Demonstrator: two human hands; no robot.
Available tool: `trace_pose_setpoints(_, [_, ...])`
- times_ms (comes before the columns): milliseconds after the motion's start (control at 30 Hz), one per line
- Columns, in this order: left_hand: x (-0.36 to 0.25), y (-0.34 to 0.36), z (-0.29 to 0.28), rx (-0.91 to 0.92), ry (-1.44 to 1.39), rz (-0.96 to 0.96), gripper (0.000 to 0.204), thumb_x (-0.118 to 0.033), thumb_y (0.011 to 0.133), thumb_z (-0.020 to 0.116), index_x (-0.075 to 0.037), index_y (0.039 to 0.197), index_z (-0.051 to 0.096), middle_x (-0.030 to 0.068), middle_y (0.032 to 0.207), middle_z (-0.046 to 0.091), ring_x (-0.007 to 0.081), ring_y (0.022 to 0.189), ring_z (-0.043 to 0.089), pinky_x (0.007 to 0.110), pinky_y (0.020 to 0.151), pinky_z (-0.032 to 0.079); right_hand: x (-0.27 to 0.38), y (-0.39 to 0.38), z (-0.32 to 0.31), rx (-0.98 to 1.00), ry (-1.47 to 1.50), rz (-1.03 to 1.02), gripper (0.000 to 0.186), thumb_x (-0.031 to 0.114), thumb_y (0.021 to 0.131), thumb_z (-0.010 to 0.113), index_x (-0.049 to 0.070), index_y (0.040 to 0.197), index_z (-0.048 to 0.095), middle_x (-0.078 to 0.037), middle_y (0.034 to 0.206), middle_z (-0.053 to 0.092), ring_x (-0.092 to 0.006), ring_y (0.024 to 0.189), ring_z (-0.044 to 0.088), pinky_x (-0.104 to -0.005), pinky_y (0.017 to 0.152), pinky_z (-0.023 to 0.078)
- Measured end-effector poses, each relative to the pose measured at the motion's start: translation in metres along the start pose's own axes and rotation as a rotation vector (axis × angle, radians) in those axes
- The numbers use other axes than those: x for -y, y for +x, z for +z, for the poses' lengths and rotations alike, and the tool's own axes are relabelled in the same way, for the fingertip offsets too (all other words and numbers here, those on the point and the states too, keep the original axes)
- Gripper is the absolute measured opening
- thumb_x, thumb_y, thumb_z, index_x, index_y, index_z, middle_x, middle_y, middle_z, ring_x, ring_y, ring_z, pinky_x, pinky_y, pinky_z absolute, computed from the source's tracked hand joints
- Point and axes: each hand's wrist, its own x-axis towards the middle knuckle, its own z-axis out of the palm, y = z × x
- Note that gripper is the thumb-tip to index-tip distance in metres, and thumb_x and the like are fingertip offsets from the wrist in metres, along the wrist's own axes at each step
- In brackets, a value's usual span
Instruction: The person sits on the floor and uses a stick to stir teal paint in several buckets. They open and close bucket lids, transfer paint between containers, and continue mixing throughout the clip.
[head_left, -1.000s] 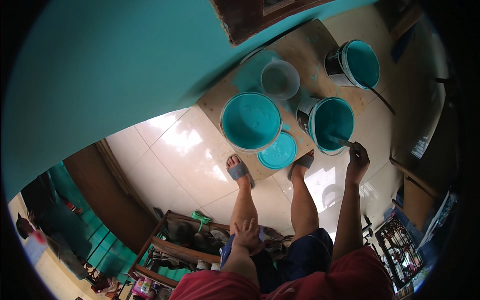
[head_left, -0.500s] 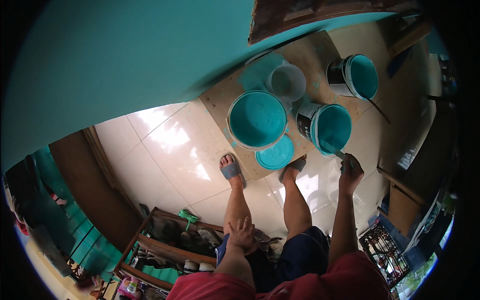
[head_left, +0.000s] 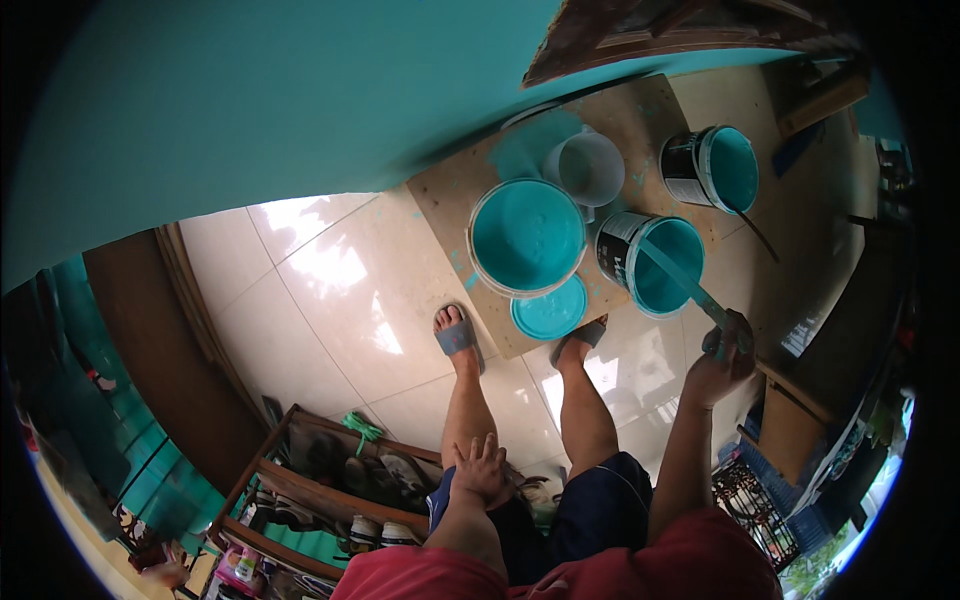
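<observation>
The right hand (head_left: 725, 350) is closed round the upper end of a flat stick (head_left: 685, 280), whose lower end slants into the teal paint of an open bucket (head_left: 652, 262). The stick looks stiff, light and likely paint-slick lower down, so its dry top is the place to grip. The left hand (head_left: 482, 467) rests spread open on the left knee. Beside the bucket a wider tub (head_left: 527, 238) holds teal paint; a white pail (head_left: 590, 168) looks empty.

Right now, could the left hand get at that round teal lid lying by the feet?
Probably yes. The left hand rests on the left knee, holding nothing, and the teal lid lies flat on the board between the two feet with nothing over it. It looks like a long reach down, though.
</observation>
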Motion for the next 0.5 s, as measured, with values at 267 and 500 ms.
trace_pose_setpoints(267, [-0.002, -0.001, 0.005, -0.014, -0.021, -0.005, 0.078, -0.061, 0.085, 0.054, -0.016, 0.148, 0.041, 0.0115, 0.161, 0.023, 0.0336, 0.148, 0.023, 0.072, 0.112, 0.012, 0.003, 0.001, 0.017, 0.13, -0.118, -0.203, 0.017, 0.009, 0.091, 0.054, -0.004, 0.094, 0.064, -0.008, 0.07, 0.061, -0.014, 0.054, 0.053, -0.0287, 0.051, 0.04])
trace_pose_setpoints(500, [-0.001, 0.009, 0.023, -0.071, -0.073, -0.008, 0.075, -0.057, 0.085, 0.054, -0.015, 0.146, 0.044, 0.0118, 0.16, 0.024, 0.0349, 0.147, 0.024, 0.071, 0.113, 0.013, -0.034, 0.016, -0.029, 0.038, -0.024, 0.069, 0.019, 0.011, 0.095, 0.052, -0.002, 0.088, 0.064, -0.006, 0.063, 0.058, -0.0109, 0.05, 0.051, -0.0248, 0.045, 0.036])
